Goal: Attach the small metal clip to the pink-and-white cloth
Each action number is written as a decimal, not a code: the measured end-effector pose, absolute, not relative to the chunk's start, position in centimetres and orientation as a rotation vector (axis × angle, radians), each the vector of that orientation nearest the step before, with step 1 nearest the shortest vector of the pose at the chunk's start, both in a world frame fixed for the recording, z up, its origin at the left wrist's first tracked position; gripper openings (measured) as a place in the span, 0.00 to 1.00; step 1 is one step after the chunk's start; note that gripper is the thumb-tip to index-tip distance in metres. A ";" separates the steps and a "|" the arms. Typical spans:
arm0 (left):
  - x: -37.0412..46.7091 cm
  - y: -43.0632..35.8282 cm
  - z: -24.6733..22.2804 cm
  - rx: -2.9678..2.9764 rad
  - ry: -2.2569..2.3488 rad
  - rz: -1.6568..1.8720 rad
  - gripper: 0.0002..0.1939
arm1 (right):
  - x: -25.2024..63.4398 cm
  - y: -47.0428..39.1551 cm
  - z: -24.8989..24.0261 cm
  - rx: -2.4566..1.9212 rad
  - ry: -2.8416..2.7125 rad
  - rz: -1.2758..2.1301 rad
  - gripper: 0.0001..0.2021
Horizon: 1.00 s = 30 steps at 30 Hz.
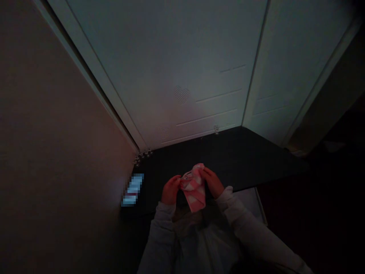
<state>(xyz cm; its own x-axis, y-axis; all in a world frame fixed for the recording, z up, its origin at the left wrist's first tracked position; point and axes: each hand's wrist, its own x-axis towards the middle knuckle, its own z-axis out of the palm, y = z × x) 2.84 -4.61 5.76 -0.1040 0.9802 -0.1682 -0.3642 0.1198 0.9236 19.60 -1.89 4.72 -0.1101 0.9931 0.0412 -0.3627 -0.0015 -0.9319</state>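
Note:
In dim light I hold a small pink-and-white checked cloth [194, 189] up in front of my chest, over a dark tabletop [242, 160]. My left hand [170, 190] grips the cloth's left edge. At the upper right edge my right hand [212, 182] grips it, fingers curled over the top. The cloth hangs down between both hands. Pale grey sleeves cover both my arms.
White wardrobe doors [185, 76] with a faint heart mark stand behind the table. A brownish wall [57, 152] runs along the left. A blurred light-blue object [133, 189] lies at the table's left edge. Small shiny items [142, 155] sit in the back left corner.

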 end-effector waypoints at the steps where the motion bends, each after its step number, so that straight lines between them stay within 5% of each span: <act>1: 2.8 -4.6 5.8 0.745 1.071 1.353 0.15 | 19.6 -1.9 4.6 -0.873 -1.035 1.413 0.14; 8: 2.6 -4.7 6.1 0.703 0.991 1.335 0.14 | 19.7 -1.5 3.9 -1.052 -1.118 1.182 0.13; 19: 2.4 -4.6 5.9 0.632 1.015 1.359 0.14 | 19.7 -1.9 4.1 -0.909 -1.265 1.350 0.08; 30: 2.2 -4.7 5.9 0.641 0.995 1.321 0.12 | 19.1 -1.7 3.3 -0.840 -1.437 1.358 0.16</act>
